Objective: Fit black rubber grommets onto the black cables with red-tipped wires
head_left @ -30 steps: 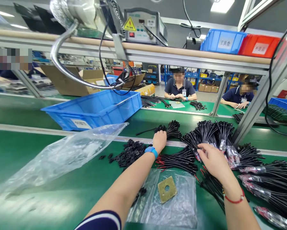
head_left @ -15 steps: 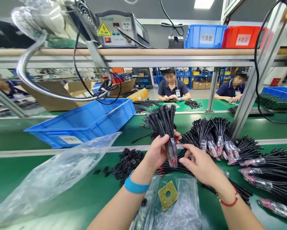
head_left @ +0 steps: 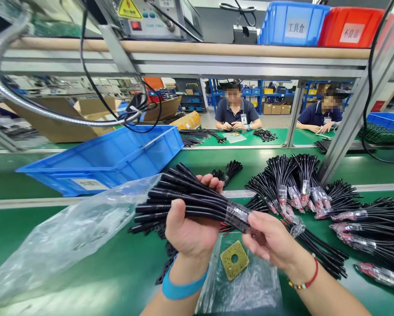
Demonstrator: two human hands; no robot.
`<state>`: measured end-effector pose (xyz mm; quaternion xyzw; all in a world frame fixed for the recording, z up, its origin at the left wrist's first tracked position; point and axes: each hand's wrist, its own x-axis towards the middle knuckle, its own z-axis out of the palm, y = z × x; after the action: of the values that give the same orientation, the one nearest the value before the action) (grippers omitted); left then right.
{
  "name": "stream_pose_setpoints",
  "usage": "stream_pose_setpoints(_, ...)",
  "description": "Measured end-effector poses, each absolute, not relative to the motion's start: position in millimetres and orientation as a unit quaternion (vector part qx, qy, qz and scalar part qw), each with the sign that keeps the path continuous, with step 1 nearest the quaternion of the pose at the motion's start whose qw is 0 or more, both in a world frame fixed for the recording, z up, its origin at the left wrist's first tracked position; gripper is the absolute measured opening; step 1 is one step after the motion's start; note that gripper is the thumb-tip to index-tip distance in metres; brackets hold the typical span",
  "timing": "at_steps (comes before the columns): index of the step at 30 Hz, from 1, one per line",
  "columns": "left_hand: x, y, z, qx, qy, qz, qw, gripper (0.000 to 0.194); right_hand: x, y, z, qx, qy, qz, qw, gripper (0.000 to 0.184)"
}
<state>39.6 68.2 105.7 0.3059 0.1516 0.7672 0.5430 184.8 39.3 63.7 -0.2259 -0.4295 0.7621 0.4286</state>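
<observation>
A bundle of black cables (head_left: 197, 197) lies across my hands, its loose connector ends fanned to the left and its right end wrapped in clear tape. My left hand (head_left: 193, 232) cradles the middle from below, thumb in front and fingertips showing behind. At the taped end, my right hand (head_left: 269, 237) grips between thumb and fingers. Below the hands a yellowish square sponge (head_left: 234, 260) with a round hole lies on a clear plastic bag (head_left: 252, 289). Small black parts (head_left: 168, 259) are partly hidden behind my left hand and the cables.
Several taped cable bundles (head_left: 364, 239) lie to the right. A blue bin (head_left: 101, 162) and a large clear plastic bag (head_left: 68, 232) are at left. A metal shelf beam (head_left: 233, 66) crosses above, with a slanted post (head_left: 345, 123) at right. Two people sit opposite.
The cable bundle has tipped from upright to nearly level, loose ends leftward, and come closer. My right hand, apart from it before, now grips its taped end. The view has shifted downward.
</observation>
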Motion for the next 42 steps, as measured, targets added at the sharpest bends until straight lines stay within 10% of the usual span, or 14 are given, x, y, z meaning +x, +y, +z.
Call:
stream_pose_setpoints(9, 26.7, 68.9, 106.3, 0.271, 0.125, 0.733, 0.612, 0.032, 172.3, 23.0, 63.0, -0.255, -0.542, 0.712, 0.368, 0.049)
stream_pose_setpoints(21, 41.9, 58.5, 119.8, 0.014, 0.236, 0.642, 0.73, 0.024, 195.3, 42.9, 52.2, -0.406, -0.811, -0.131, 0.4, 0.051)
stream_pose_setpoints(30, 40.3, 60.1, 114.4, 0.07, 0.207, 0.643, 0.734, 0.019, 197.3, 35.1, 69.3, -0.382, -0.828, 0.072, 0.405, 0.047)
stream_pose_setpoints(42, 47.9, 65.5, 97.7, 0.156, 0.259, 0.718, 0.627, 0.011, 193.4, 36.1, 65.7, -0.416, -0.792, 0.019, 0.446, 0.012)
